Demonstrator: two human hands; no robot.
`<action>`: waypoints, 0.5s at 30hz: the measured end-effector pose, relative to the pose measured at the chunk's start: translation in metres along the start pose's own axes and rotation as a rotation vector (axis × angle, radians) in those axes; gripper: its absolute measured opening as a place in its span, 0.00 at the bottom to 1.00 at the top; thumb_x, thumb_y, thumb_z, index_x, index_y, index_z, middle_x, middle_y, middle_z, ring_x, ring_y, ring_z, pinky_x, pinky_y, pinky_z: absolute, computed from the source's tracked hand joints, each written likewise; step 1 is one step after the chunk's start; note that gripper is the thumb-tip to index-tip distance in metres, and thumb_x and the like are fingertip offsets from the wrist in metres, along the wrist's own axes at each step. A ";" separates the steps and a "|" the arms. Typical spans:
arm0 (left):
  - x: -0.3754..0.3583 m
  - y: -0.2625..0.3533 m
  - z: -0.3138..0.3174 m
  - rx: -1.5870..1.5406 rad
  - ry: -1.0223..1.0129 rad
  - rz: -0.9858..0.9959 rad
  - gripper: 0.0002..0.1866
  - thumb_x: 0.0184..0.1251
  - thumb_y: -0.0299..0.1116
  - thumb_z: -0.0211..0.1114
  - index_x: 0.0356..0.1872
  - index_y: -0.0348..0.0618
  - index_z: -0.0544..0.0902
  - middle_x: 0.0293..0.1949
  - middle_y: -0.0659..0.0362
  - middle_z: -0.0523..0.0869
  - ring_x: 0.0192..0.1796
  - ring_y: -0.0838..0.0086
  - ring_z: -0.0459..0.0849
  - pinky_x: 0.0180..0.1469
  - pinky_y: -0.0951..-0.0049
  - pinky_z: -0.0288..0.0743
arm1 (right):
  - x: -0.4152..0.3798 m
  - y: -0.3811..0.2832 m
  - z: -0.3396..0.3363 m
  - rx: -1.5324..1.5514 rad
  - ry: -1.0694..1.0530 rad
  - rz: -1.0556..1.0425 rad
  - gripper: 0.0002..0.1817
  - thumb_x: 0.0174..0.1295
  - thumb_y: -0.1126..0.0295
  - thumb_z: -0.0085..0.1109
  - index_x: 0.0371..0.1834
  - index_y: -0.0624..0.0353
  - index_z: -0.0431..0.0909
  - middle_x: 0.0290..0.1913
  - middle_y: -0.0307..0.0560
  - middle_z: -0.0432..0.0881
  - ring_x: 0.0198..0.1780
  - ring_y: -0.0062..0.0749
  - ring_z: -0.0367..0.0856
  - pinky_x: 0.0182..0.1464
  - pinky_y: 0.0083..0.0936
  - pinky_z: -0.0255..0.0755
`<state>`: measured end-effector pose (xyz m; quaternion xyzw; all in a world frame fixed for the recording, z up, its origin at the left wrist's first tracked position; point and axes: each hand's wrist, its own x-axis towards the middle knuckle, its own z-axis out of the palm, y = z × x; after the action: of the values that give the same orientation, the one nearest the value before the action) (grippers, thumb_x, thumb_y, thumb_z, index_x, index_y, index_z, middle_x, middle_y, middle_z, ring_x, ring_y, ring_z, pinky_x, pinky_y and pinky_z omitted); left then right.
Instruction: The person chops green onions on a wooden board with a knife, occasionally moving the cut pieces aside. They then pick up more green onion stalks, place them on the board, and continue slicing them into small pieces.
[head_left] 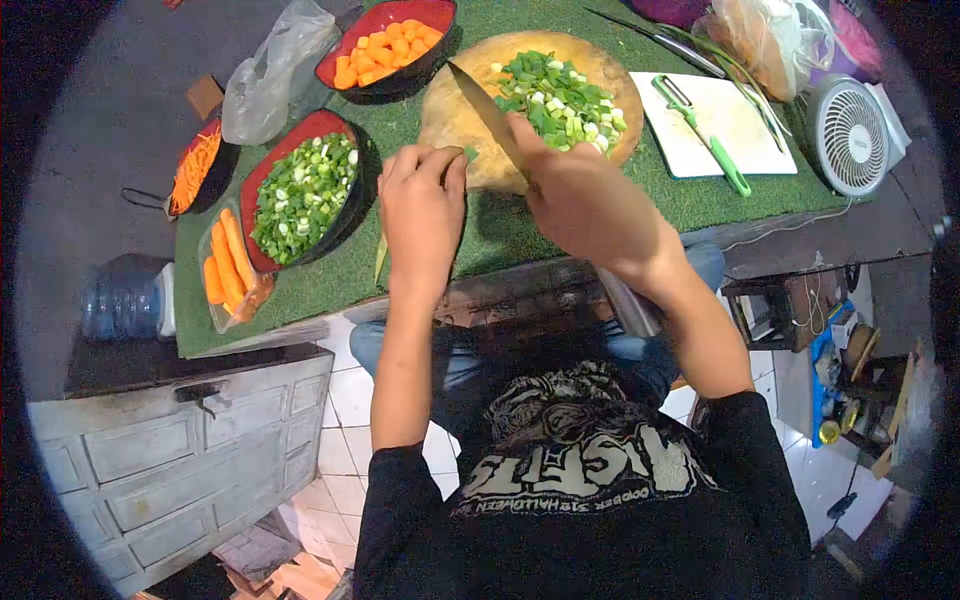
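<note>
The right hand [585,200] is clenched around the handle of a knife [487,115], whose blade lies across the round wooden board [455,125] beside a heap of chopped green onion [560,100]. The left hand [422,210] rests at the board's near edge, fingers [430,165] curled down, pinning a small green piece. Left on the desk [500,225] stands a red bowl [270,175] of chopped greens.

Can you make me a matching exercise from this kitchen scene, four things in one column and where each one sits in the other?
Things:
1. knife
2. peeler
3. carrot chunks
4. fan

Places:
A. white cutting board
B. right hand, over the round wooden board
C. far right end of the green mat
D. red bowl at the top

Pairs: 1-B, 2-A, 3-D, 4-C
</note>
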<state>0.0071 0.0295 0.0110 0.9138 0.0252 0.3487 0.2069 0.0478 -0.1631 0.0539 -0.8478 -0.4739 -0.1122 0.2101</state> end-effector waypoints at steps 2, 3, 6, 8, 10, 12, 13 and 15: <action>0.001 0.002 0.001 0.026 -0.019 -0.011 0.07 0.62 0.32 0.72 0.38 0.43 0.91 0.37 0.53 0.87 0.43 0.58 0.84 0.49 0.62 0.77 | -0.001 -0.002 -0.008 -0.015 -0.085 -0.008 0.36 0.57 0.75 0.57 0.69 0.79 0.58 0.30 0.65 0.83 0.31 0.58 0.82 0.36 0.43 0.76; 0.001 0.001 0.001 0.025 -0.020 -0.014 0.07 0.62 0.32 0.72 0.38 0.43 0.91 0.37 0.53 0.87 0.43 0.58 0.84 0.49 0.62 0.77 | 0.000 -0.004 -0.011 -0.028 -0.166 -0.019 0.36 0.53 0.75 0.58 0.65 0.85 0.61 0.31 0.67 0.83 0.35 0.59 0.84 0.39 0.42 0.80; 0.000 -0.002 0.001 -0.026 -0.050 -0.043 0.07 0.62 0.33 0.72 0.38 0.43 0.91 0.38 0.53 0.87 0.44 0.58 0.84 0.50 0.62 0.77 | 0.001 -0.016 -0.016 0.145 -0.208 0.173 0.35 0.56 0.74 0.56 0.67 0.84 0.61 0.33 0.67 0.84 0.34 0.53 0.85 0.38 0.39 0.81; -0.001 -0.003 0.001 -0.038 -0.048 -0.067 0.08 0.62 0.33 0.73 0.39 0.43 0.91 0.38 0.53 0.87 0.44 0.59 0.84 0.50 0.63 0.77 | 0.003 -0.019 -0.015 0.167 -0.245 0.188 0.35 0.58 0.76 0.55 0.70 0.80 0.57 0.30 0.67 0.83 0.33 0.59 0.85 0.38 0.46 0.78; -0.001 -0.003 0.002 -0.064 -0.035 -0.065 0.07 0.61 0.32 0.72 0.38 0.42 0.91 0.36 0.53 0.85 0.43 0.58 0.82 0.50 0.62 0.76 | -0.001 -0.015 -0.006 0.189 -0.283 0.209 0.36 0.60 0.77 0.54 0.72 0.75 0.54 0.27 0.67 0.82 0.33 0.65 0.84 0.38 0.53 0.76; 0.000 -0.002 0.004 -0.094 -0.023 -0.061 0.06 0.61 0.31 0.72 0.37 0.41 0.90 0.35 0.53 0.84 0.41 0.57 0.80 0.49 0.60 0.74 | -0.006 -0.011 0.008 -0.128 0.105 -0.196 0.36 0.61 0.73 0.54 0.71 0.80 0.59 0.28 0.56 0.86 0.28 0.43 0.88 0.30 0.38 0.82; 0.000 -0.002 0.003 -0.103 -0.027 -0.069 0.07 0.60 0.31 0.72 0.37 0.41 0.91 0.35 0.53 0.84 0.41 0.57 0.80 0.49 0.60 0.74 | -0.006 -0.014 0.004 -0.129 0.102 -0.193 0.36 0.61 0.73 0.54 0.71 0.80 0.59 0.28 0.56 0.86 0.28 0.43 0.88 0.30 0.38 0.82; -0.001 -0.002 0.002 -0.111 -0.034 -0.082 0.07 0.60 0.31 0.73 0.37 0.42 0.91 0.35 0.53 0.84 0.42 0.57 0.80 0.49 0.60 0.74 | -0.009 -0.031 -0.017 0.050 -0.308 0.161 0.39 0.58 0.77 0.56 0.74 0.76 0.53 0.25 0.63 0.82 0.26 0.59 0.83 0.32 0.47 0.78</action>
<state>0.0075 0.0304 0.0080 0.9048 0.0397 0.3254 0.2718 0.0169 -0.1637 0.0731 -0.8847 -0.4337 0.0481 0.1642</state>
